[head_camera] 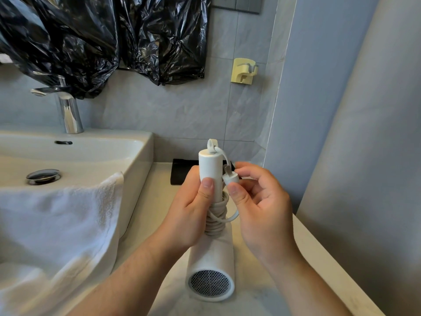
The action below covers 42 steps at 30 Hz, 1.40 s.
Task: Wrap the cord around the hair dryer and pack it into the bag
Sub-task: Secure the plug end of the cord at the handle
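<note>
A white hair dryer (210, 267) stands on the pale counter with its handle pointing up and its mesh grille facing me. The white cord (216, 222) is coiled in several turns around the lower handle. My left hand (193, 210) grips the handle, thumb across its front. My right hand (257, 201) pinches the white plug (230, 177) between thumb and fingers, right beside the handle's upper part. A short loop of cord runs from the handle's top hanger to the plug. A dark flat item (182, 171), possibly the bag, lies behind the dryer, mostly hidden.
A white basin (75, 156) with a chrome tap (68, 110) is at the left, a white towel (59, 224) draped over its front edge. Black plastic sheeting (102, 39) hangs on the tiled wall. A yellow wall holder (243, 70) is above. A blue-grey wall closes the right side.
</note>
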{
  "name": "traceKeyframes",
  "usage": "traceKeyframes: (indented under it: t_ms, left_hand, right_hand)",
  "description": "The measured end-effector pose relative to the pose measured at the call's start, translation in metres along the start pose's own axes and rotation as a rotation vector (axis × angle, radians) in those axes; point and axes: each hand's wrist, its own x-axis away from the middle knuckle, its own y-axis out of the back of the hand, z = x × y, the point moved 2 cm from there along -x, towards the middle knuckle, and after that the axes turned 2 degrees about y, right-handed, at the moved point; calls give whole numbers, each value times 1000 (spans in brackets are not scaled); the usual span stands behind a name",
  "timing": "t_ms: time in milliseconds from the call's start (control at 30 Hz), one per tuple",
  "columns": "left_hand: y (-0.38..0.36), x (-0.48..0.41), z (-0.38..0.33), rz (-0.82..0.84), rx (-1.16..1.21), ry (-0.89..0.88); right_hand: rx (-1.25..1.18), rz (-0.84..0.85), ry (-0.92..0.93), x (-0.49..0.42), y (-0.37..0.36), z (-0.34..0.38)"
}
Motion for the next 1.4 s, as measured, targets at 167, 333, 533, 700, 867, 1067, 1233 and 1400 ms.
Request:
traceKeyframes:
  t_ms: [167,333,533,700,867,1067,1233,1400]
  left_hand:
    - [2,-1,-1,34,84,37]
    - [6,0,0,45,119,92]
    - [8,0,-5,39,111,92]
    - [8,0,-8,16,120,133]
    - [2,0,-12,19,94,152]
    - [0,2,-13,44,97,160]
    - [-4,3,-17,52,107,171]
    - [-5,2,-20,53,104,202]
  right_hand:
    - [-219,151,-156,-17,3,-4]
    - [-351,317,-232,-29,6,-7]
    - [-567,368,-247,-34,-2,-16]
    - [-541,337,-263,-32,-1,-15]
    - [-550,333,-234,-28,6,-13]
    - [-637,380,-332,-23,6,-18]
    - [-707,372,-370,-21,6,-15]
    - [-599,387,-363,-21,11,-12]
